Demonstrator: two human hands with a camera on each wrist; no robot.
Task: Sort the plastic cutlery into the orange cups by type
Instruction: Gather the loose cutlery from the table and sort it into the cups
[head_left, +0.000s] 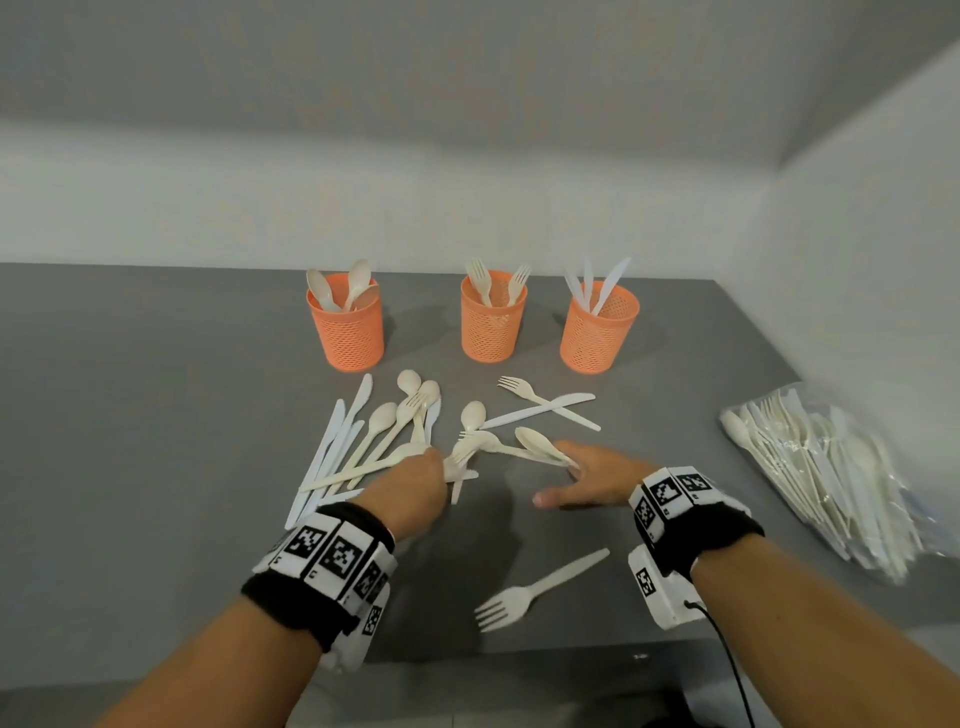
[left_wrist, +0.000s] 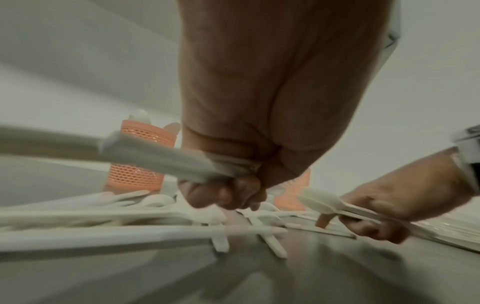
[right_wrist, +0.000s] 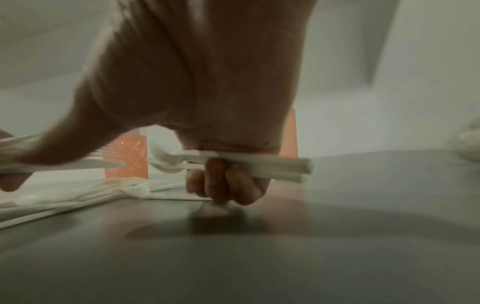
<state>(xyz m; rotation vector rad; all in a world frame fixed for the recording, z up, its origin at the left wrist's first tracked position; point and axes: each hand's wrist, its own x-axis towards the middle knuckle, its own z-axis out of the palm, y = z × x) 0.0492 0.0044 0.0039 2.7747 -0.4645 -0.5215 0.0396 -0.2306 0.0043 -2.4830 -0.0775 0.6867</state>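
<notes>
Three orange mesh cups stand in a row at the back: the spoon cup (head_left: 347, 332), the fork cup (head_left: 492, 325) and the knife cup (head_left: 597, 335). A loose pile of cream cutlery (head_left: 384, 426) lies in front of them on the grey table (head_left: 156, 415). My left hand (head_left: 428, 470) (left_wrist: 228, 191) is low over the pile, its fist gripping a bundle of cutlery handles (left_wrist: 161, 158) that stick out to the left. My right hand (head_left: 571, 467) (right_wrist: 223, 183) holds two spoons (head_left: 540, 444) (right_wrist: 249, 164), bowls pointing left.
A fork crossed with a knife (head_left: 545, 405) lies just before the right cups. One fork (head_left: 535, 590) lies alone near the table's front edge. A clear bag of cutlery (head_left: 831, 478) sits at the right edge. White knives (head_left: 332, 452) line the pile's left side.
</notes>
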